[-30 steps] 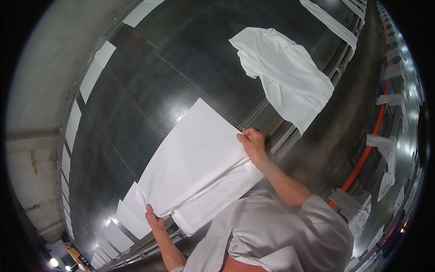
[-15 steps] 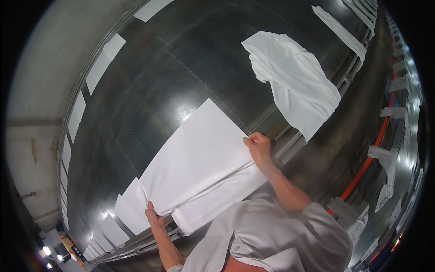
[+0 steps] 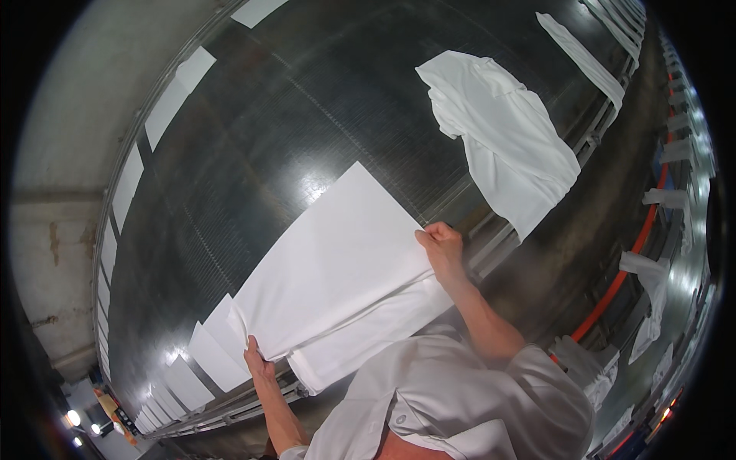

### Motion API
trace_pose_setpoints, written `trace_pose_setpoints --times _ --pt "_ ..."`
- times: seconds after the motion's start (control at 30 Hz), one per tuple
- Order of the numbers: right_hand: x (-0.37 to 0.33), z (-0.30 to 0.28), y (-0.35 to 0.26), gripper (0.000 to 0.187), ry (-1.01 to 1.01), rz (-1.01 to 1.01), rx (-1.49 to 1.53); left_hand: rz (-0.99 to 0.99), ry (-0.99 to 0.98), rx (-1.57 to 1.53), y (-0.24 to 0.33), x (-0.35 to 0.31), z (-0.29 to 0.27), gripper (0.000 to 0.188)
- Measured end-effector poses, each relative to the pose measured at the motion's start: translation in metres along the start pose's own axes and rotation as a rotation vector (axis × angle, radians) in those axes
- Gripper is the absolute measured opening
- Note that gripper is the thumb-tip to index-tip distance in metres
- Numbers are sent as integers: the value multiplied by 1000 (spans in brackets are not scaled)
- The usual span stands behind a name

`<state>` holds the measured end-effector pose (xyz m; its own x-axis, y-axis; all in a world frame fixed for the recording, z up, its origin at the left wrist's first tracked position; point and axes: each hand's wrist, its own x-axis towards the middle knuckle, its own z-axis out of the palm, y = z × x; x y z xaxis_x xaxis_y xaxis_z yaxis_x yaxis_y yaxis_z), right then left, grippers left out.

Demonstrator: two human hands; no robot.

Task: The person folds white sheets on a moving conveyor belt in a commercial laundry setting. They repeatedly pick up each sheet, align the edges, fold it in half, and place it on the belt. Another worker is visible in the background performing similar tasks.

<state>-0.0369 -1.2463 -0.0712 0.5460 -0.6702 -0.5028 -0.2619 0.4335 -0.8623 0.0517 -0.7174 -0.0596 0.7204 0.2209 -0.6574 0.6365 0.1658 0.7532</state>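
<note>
A large white cloth (image 3: 330,253) is spread flat in front of me, over the near edge of a dark metal surface (image 3: 253,138). Its far part looks smooth, while a lower layer with a crease hangs toward my body. My left hand (image 3: 259,357) pinches the cloth at its near left edge. At the right corner, my right hand (image 3: 442,247) grips the same cloth between thumb and fingers. Beyond my right hand, a rumpled white cloth (image 3: 510,146) lies across the surface's right edge and drapes over it.
Flat white pieces (image 3: 166,115) line the far left rim of the surface, and several more (image 3: 218,353) overlap beside my left hand. Another white cloth (image 3: 583,61) lies at the upper right. On the right runs an orange rail (image 3: 613,287) with white cloths hanging beside it.
The cloth and both hands keep almost the same position. The whole view has shifted slightly; the cloths on the surface lie as before.
</note>
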Motion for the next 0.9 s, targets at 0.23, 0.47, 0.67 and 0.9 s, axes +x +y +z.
trace_pose_setpoints --times 0.23,0.47,0.67,0.9 --pt "1 3 2 15 39 -34 -63 47 86 67 3 -6 10 47" --pt "2 5 7 16 78 -92 -167 90 276 465 1 1 1 44" --pt "-3 7 -2 18 113 -115 -306 385 680 974 -13 13 -7 62" --pt "-11 8 -18 26 172 -108 -548 157 553 478 -9 20 -23 74"
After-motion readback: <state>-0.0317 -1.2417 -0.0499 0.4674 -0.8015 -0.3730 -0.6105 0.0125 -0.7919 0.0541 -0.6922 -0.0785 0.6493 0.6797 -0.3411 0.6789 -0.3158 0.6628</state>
